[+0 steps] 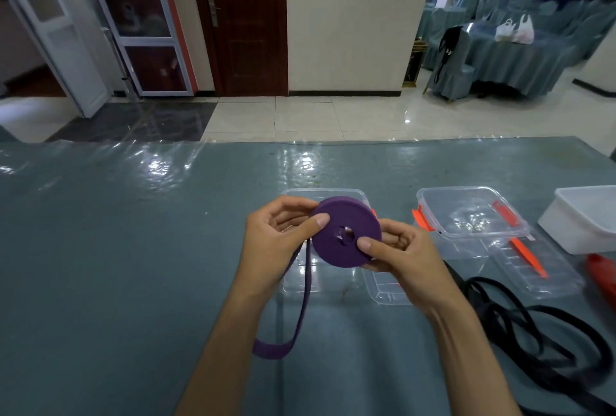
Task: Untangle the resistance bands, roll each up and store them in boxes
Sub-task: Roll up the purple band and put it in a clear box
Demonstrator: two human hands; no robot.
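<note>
Grip: both hands [276,242] [400,249] pinch purple roll [345,232], tail [300,309] unwound; black bands [533,325] tangled, boxes [473,212] unfilled.

The purple band [346,232] looked like matt, smooth rubber. Clear glossy plastic boxes [470,212] had orange plastic clips [422,219]. A shiny transparent film covered the grey-green table [133,249]. The black bands [533,332] were matt.

Purple band [346,232]; black band [533,332]; clear boxes [470,212] (orange clasps [421,220]); grey-blue table [133,249].
</note>
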